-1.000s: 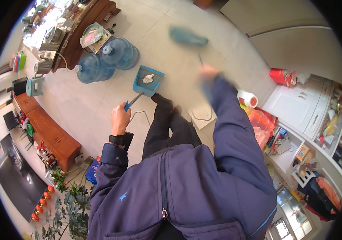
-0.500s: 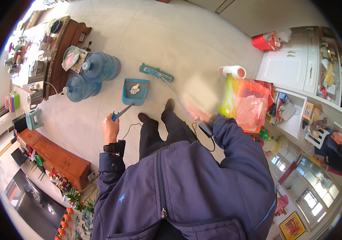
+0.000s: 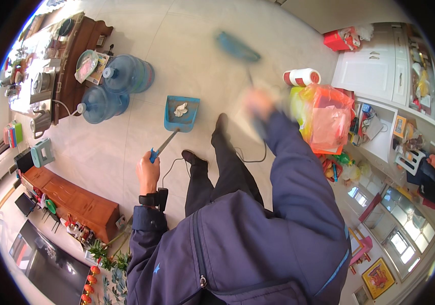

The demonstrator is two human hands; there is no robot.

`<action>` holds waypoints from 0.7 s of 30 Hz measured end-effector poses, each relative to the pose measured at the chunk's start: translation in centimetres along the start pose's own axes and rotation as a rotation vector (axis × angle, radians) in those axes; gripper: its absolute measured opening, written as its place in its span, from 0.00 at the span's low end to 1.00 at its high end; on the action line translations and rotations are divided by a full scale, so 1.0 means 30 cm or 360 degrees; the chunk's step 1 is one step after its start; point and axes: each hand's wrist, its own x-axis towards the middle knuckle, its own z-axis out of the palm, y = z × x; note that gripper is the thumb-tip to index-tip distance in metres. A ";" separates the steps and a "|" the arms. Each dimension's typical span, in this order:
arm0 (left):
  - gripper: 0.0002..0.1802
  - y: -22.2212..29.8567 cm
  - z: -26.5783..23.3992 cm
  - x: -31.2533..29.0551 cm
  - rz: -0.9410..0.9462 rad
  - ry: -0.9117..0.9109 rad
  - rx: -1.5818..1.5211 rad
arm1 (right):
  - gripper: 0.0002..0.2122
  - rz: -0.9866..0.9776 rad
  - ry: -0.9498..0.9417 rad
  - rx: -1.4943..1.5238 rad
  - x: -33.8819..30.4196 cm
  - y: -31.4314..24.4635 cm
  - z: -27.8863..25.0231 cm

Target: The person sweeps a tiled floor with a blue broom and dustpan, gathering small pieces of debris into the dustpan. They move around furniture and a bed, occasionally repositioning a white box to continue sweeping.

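Left hand: here it is, the left hand (image 3: 148, 173) closed round the blue grip (image 3: 154, 155) of the dustpan, forearm angled up from the lower edge, wrist nearly straight, a black strap (image 3: 148, 199) just below it
Right hand: out in front goes the right hand (image 3: 259, 103), wrapped round the handle of the broom (image 3: 237, 47); it is badly blurred, so single fingers can't be made out
Right arm: stretched well forward and reaching farther than the left, the sleeve (image 3: 298, 152) running up from the lower right
Dustpan: the blue dustpan (image 3: 182, 125) lies ahead of the left hand, mouth turned away from the person, between the jugs (image 3: 132, 74) and the right shoe (image 3: 221, 123)
Paper: a crumpled white paper (image 3: 181, 109) sits inside the dustpan, just as it did half a second ago
Broom head: big change here, it lay beside the dustpan half a second ago and is now well apart, farther out and to the right, smeared by motion; whether it touches the floor (image 3: 187, 61) I can't tell
Right hand's shift: it was back near the right leg, and now it is pushed forward with the elbow opened out
Feet: the right shoe is now clearly ahead of the left shoe (image 3: 194, 158), a wider stagger than before
Right side: red bags (image 3: 324, 117) bulge near the right forearm, a white roll (image 3: 302, 77) just beyond them
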 end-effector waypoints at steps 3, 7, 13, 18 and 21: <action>0.15 -0.058 0.012 -0.050 0.0016 -0.0015 -0.0016 | 0.22 -0.0991 -0.0357 -0.1028 -0.007 0.166 0.066; 0.15 -0.111 0.046 -0.079 0.0136 -0.0032 0.0019 | 0.20 -0.0093 -0.0186 -0.0125 -0.237 0.381 0.310; 0.14 -0.155 0.089 -0.107 0.0324 -0.0105 0.0052 | 0.13 0.0477 -0.0342 0.0811 -0.644 0.425 0.519; 0.13 -0.154 0.117 -0.145 0.0493 -0.0177 0.0074 | 0.14 0.0558 -0.0291 0.0849 -0.790 0.426 0.538; 0.12 -0.135 0.142 -0.161 0.0569 -0.0243 0.0159 | 0.15 0.0486 -0.0241 0.0878 -0.880 0.490 0.481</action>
